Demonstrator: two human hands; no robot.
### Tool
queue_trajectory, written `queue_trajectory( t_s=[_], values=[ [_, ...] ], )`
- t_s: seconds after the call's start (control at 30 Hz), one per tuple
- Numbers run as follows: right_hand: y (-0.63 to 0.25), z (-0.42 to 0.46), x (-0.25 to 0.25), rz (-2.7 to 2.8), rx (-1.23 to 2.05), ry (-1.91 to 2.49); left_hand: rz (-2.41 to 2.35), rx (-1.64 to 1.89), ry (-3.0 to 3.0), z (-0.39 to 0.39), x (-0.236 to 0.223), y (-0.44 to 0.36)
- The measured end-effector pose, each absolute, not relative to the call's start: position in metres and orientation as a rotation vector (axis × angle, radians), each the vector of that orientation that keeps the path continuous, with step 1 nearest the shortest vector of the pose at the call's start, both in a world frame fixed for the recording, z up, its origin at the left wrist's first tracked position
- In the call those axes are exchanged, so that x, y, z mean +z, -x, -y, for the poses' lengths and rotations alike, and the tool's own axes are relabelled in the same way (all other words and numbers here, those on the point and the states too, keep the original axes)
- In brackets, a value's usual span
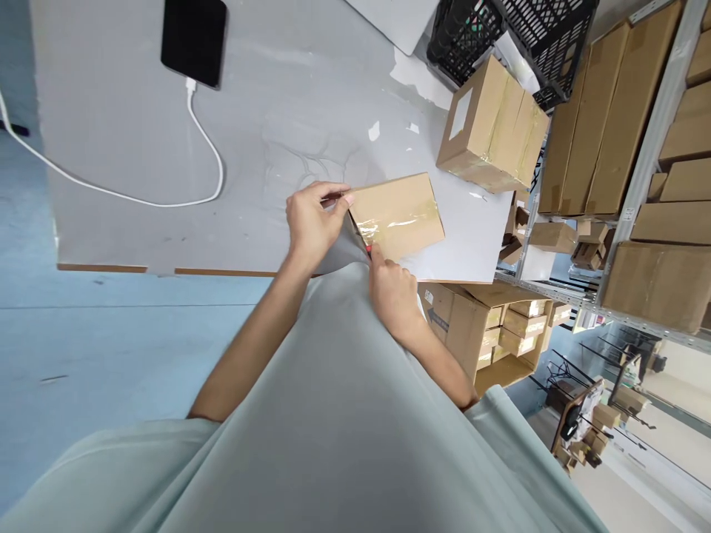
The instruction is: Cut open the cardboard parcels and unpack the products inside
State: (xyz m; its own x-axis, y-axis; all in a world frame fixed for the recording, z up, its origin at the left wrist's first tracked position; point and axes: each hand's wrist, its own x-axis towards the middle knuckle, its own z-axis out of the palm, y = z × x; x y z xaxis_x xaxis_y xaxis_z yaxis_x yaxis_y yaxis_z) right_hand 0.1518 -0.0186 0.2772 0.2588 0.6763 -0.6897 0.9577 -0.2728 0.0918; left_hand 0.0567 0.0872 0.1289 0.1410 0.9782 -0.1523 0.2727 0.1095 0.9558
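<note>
A small flat cardboard box (400, 215) sealed with clear tape lies near the front edge of the grey table (138, 148). My left hand (314, 222) is closed, its fingers pinching the box's near left corner. My right hand (393, 292) is closed against the box's front edge, with something small and red showing at its fingertips; I cannot make out what it is. Both forearms reach out over my pale green shirt.
A larger taped box (492, 126) stands at the table's right rear, with black plastic crates (500, 33) behind it. A black phone (194, 37) on a white cable (205, 148) lies at the back left. An open carton of small boxes (489, 326) sits below. Shelves of cartons (638, 148) are at right.
</note>
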Motion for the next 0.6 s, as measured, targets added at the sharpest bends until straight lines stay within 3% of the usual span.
queue_trajectory(
  t_s=[0.27, 0.4, 0.6],
  values=[
    [-0.162, 0.04, 0.27, -1.532, -0.853, -2.018, -1.4, 0.861, -1.4, -0.084, 0.134, -0.064],
    [-0.186, 0.048, 0.279, -1.629, -0.892, -2.215, -1.413, 0.862, -1.364, -0.084, 0.131, -0.064],
    [-0.295, 0.047, 0.234, -1.596, -0.417, -2.975, -1.441, 0.888, -1.504, -0.05, 0.142, -0.075]
  ],
)
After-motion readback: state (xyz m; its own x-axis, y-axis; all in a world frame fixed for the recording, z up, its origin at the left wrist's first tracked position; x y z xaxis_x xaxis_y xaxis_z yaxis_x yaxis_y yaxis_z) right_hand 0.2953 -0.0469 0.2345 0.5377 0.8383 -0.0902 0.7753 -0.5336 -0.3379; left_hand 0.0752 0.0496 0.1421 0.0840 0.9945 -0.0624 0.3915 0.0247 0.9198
